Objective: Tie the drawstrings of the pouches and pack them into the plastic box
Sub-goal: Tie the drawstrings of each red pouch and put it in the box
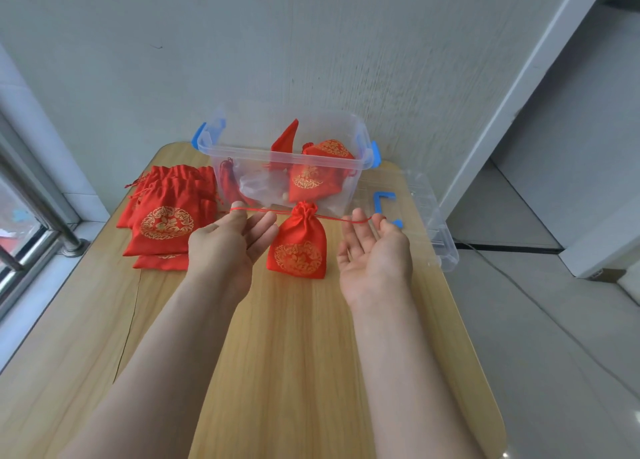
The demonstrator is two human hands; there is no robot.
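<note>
The left hand (228, 240) and right hand (374, 250), palms up and fingers spread, carry the thin red drawstring (332, 218) over their fingertips. The red satin pouch with gold print (298, 247) is between them at frame centre. I think the cord may slip off such straight fingers, which would loosen the gathered mouth.

Red pouch (297, 247) with gold print hanging over the wooden table (277, 372), neck gathered. Drawstring (330, 218) stretched taut between left hand (228, 240) and right hand (375, 250), palms up, fingers almost straight. Behind, clear plastic box (242, 155) with pouches inside; at left, pile of flat pouches (162, 216)
</note>
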